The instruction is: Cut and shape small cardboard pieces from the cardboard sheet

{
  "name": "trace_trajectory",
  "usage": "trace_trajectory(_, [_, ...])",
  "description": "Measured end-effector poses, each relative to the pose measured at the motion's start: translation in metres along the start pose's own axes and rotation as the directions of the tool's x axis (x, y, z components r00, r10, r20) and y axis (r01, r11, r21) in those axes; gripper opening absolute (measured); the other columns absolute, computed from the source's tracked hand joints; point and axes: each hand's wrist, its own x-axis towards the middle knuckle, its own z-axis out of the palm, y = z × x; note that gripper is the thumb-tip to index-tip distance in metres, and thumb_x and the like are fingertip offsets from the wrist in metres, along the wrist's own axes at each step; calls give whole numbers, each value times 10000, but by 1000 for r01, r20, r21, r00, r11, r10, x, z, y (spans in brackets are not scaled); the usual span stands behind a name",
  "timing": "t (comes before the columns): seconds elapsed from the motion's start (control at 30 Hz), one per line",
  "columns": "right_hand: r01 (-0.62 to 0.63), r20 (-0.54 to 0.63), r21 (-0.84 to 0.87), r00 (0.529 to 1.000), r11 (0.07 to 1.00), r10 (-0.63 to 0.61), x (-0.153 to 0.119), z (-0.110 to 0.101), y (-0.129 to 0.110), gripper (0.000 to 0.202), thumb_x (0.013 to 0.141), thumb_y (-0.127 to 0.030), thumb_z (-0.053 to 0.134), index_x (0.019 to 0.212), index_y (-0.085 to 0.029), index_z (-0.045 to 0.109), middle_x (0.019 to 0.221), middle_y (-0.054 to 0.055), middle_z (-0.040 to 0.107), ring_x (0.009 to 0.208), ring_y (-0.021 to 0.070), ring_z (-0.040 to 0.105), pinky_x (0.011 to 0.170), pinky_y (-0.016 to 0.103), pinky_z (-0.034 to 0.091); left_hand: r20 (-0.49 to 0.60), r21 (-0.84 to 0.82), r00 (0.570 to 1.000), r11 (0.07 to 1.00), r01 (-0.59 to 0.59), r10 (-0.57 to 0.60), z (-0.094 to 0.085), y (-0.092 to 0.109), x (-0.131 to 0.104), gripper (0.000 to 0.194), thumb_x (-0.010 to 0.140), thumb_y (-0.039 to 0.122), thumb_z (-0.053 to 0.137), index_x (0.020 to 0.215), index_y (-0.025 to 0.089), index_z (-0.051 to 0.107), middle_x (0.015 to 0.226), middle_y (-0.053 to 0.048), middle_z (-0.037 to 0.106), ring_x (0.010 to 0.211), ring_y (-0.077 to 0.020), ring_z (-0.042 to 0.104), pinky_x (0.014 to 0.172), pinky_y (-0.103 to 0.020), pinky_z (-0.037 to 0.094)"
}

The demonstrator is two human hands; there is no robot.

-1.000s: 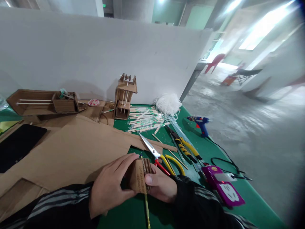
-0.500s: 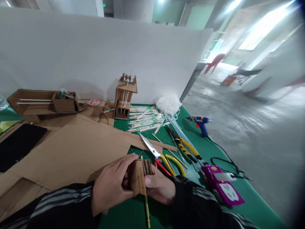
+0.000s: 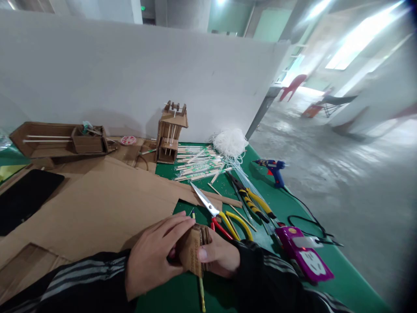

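Between my two hands is a small brown block of layered corrugated cardboard (image 3: 191, 250) with print on its face. My left hand (image 3: 159, 252) curls round its left side, fingers over the top edge. From the right, my right hand (image 3: 220, 254) grips it, thumb pressed on the layered edges. A thin yellowish pencil-like stick (image 3: 202, 293) lies on the green table below the block, its middle hidden by the block. Red-and-yellow-handled scissors (image 3: 215, 213) rest open just beyond my right hand.
Flat cardboard (image 3: 107, 200) covers the left, with a black phone-like slab (image 3: 28, 198). Behind stand a cardboard tower (image 3: 169, 134) and a cardboard tray (image 3: 58, 139). Wooden sticks (image 3: 198, 163), white string (image 3: 230, 143), pliers (image 3: 252, 198), a glue gun (image 3: 273, 167) and a purple power strip (image 3: 304, 252) lie rightward.
The cardboard block has tilted and sunk slightly in my hands. My left fingers have moved right over its top edge. The things on the table stay put.
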Motion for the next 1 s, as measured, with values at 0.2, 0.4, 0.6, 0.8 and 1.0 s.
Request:
trace_trajectory(0.2, [51, -75, -8, 996, 999, -51, 1, 4, 5, 500, 647, -295, 848, 1073, -132, 643, 985, 87, 698, 948, 238, 668, 871, 373, 486, -16, 143, 994, 984, -108, 112, -5, 7, 1, 890, 683, 374, 787, 1429, 192, 338, 1455, -130, 505, 1375, -335, 417, 1136, -496, 379])
trace_trajectory(0.4, [78, -88, -17, 993, 997, -79, 3, 3, 11, 506, 653, -281, 853, 1084, -138, 630, 977, 67, 701, 943, 226, 666, 827, 336, 469, -8, 63, 995, 993, -97, 98, -2, 8, -2, 833, 704, 249, 737, 1418, 230, 309, 1424, -93, 545, 1297, -265, 525, 1101, -398, 439])
trace_trajectory(0.6, [67, -93, 3, 993, 998, -67, 4, 1, 11, 509, 649, -273, 861, 1084, -130, 639, 987, 74, 696, 906, 213, 662, 845, 348, 466, 11, 36, 999, 998, -48, 48, -1, 7, -2, 798, 672, 141, 661, 1384, 259, 319, 1387, -70, 575, 1254, -243, 560, 1064, -394, 472])
trace_trajectory(0.8, [94, -110, -38, 989, 995, -98, 4, 1, 13, 500, 651, -306, 866, 1071, -129, 662, 947, 62, 704, 827, 175, 648, 747, 286, 474, -7, 63, 998, 996, -69, 70, 0, 6, -2, 784, 692, 199, 691, 1386, 234, 327, 1387, -73, 574, 1252, -233, 559, 1057, -384, 480])
trace_trajectory(1.0, [83, -108, -18, 991, 996, -84, 2, 1, 15, 477, 684, -356, 858, 1051, -110, 678, 912, 77, 695, 788, 183, 665, 747, 308, 492, -80, 97, 992, 992, -86, 94, 3, 5, 0, 675, 714, 144, 598, 1350, 209, 383, 1298, -79, 639, 1168, -207, 620, 1004, -346, 517])
